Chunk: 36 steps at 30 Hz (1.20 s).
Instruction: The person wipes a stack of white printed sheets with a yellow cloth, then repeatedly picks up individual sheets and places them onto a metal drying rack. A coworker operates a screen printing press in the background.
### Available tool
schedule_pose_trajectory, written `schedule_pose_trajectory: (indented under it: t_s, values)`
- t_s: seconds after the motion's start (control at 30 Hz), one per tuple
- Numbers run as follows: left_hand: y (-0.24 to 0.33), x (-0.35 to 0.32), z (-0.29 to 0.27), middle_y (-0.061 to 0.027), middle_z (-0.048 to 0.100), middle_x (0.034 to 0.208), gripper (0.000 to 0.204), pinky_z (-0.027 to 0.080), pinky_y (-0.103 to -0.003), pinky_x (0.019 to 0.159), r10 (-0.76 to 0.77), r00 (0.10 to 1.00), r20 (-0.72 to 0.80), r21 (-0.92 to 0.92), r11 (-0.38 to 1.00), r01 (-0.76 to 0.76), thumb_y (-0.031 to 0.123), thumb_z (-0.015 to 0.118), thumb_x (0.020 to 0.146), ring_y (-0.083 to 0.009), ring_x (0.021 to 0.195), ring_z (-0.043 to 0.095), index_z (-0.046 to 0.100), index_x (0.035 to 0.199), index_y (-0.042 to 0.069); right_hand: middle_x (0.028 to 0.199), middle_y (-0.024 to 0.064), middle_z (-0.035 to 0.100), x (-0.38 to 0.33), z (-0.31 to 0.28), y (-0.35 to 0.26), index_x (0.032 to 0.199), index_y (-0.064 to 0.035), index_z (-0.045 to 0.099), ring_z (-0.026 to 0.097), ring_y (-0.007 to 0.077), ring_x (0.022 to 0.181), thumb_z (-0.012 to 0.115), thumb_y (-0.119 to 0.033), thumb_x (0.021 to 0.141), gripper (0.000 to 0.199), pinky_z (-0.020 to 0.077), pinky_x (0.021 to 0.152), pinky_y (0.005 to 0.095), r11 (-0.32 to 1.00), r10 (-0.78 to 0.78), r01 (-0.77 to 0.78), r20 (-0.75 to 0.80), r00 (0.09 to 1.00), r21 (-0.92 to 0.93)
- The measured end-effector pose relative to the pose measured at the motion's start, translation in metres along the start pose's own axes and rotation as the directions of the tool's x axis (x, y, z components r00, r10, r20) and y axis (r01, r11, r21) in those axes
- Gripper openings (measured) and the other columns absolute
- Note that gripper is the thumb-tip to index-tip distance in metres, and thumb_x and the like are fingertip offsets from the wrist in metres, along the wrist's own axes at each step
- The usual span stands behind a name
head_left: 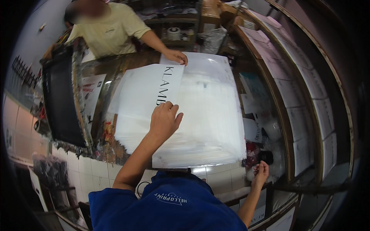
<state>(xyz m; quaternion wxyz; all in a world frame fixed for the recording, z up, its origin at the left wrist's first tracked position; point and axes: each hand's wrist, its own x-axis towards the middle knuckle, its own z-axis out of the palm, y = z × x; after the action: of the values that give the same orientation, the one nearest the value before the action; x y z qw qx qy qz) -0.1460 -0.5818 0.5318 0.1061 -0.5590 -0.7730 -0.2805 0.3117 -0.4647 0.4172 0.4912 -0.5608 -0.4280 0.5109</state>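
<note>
My left hand (165,120) is over the table with its fingers curled at the right edge of a white printed sheet (146,82), covering the end of its large black lettering. Beneath and to the right of that sheet is a wide pile of white sheets (212,111). Off the table's right front corner, my right hand (262,172) has its fingertips pinched together close to a small black round object (266,157). Anything between those fingertips is too small to make out. A co-worker's hand (176,57) touches the far end of the printed sheet.
Across the table, a person in a yellow shirt (111,30) stands beside a raised dark framed screen (58,96). Tall wooden racks (283,115) holding white sheets line the right side. Boxes (211,15) and a clear plastic bag (213,40) sit behind the table.
</note>
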Motion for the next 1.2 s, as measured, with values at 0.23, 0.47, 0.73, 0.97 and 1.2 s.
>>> schedule_pose_trajectory:
  t_s: [0.23,0.47,0.73,0.97,1.2]
  values:
    - [0.045,0.064,0.079,-0.0133,0.061,0.085,0.028,0.047,-0.041,0.069,0.089,0.973,0.214,0.029,0.995,-0.097,0.026,0.069,0.080,-0.0294,0.081,0.059,0.068,0.089,0.000,0.081,-0.0004,0.060,-0.016,-0.016,0.008,0.102,-0.0065,0.060,0.055,0.0061,0.065,0.057,-0.017,0.096,0.013,0.0379,0.055,0.0179,0.999,0.032,-0.032,-0.017,0.999,-0.009]
    - [0.066,0.075,0.199,-0.0114,0.064,0.091,0.021,0.049,-0.039,0.071,0.078,0.870,0.487,0.338,0.902,-0.270,0.024,0.061,0.083,-0.0250,0.084,0.063,0.071,0.089,0.006,0.081,-0.0002,0.060,-0.033,-0.046,0.023,0.103,-0.0064,0.060,0.054,0.0067,0.066,0.058,-0.018,0.096,0.014,0.0386,0.055,0.0190,0.996,0.092,-0.093,-0.077,0.993,-0.003]
    - [0.080,0.092,0.222,-0.0106,0.069,0.101,0.014,0.054,-0.036,0.078,-0.042,0.745,0.665,0.269,0.945,-0.188,0.009,0.061,0.081,-0.0242,0.096,0.067,0.072,0.091,0.008,0.081,0.0004,0.060,-0.048,-0.039,0.018,0.104,-0.0060,0.061,0.056,0.0076,0.068,0.058,-0.020,0.096,0.016,0.0401,0.056,0.0198,0.991,0.134,-0.134,-0.115,0.984,0.004]
    - [0.170,0.087,0.138,-0.0255,0.062,0.090,0.019,0.049,-0.049,0.079,0.348,0.867,0.357,-0.290,0.923,-0.251,-0.001,0.053,0.075,-0.0427,0.087,0.060,0.059,0.092,-0.007,0.114,0.0106,0.057,-0.009,0.046,-0.075,0.138,-0.0072,0.041,0.058,0.0159,0.099,0.052,-0.018,0.098,0.043,0.0526,0.084,0.0323,0.990,-0.058,0.112,0.489,0.870,-0.081]
    - [0.251,0.030,0.048,-0.0184,0.056,0.077,0.026,0.043,-0.043,0.066,0.627,0.775,0.081,-0.625,0.638,-0.450,-0.004,0.054,0.079,-0.0338,0.069,0.054,0.060,0.104,-0.006,0.096,0.0186,0.067,-0.011,0.077,-0.203,0.112,-0.0006,0.059,0.068,0.0262,0.089,0.049,-0.035,0.097,0.040,0.0527,0.077,0.0354,0.786,-0.018,0.373,0.585,0.811,-0.493]
